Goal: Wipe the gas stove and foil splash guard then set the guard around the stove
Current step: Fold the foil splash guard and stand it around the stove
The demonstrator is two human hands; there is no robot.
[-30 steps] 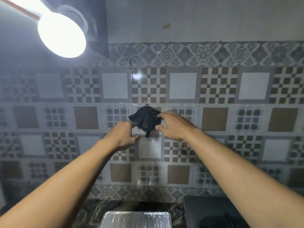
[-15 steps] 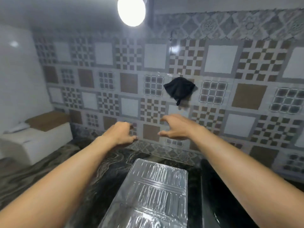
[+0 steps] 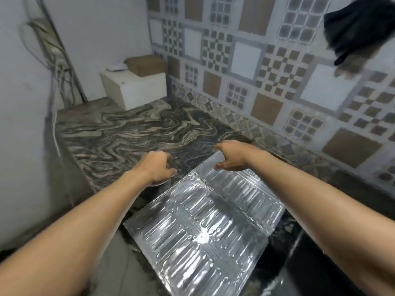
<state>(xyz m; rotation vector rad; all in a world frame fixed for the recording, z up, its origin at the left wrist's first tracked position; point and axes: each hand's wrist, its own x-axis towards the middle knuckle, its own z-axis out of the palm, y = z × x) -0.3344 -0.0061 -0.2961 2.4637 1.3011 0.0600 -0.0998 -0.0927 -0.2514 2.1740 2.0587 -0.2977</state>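
Observation:
The foil splash guard (image 3: 203,227) lies folded flat on the marbled counter (image 3: 128,133), shiny and ribbed. My right hand (image 3: 233,158) is at its far corner, finger and thumb spread on either side of the foil edge. Just left of that corner my left hand (image 3: 158,169) hovers over the counter, fingers loosely curled and holding nothing. A black cloth (image 3: 359,28) hangs on the tiled wall at the upper right, away from both hands. Only a dark glossy strip of the stove (image 3: 303,274) shows at the lower right, under my right forearm.
A white box (image 3: 136,88) with brown cardboard on top sits in the back left corner of the counter. Loose cables (image 3: 57,60) run down the left wall. The patterned tile wall (image 3: 267,82) borders the counter at the back.
Both hands let go of the black cloth, which stays hanging on the wall, and came down to the foil guard's far edge. The view dropped from the wall to the counter.

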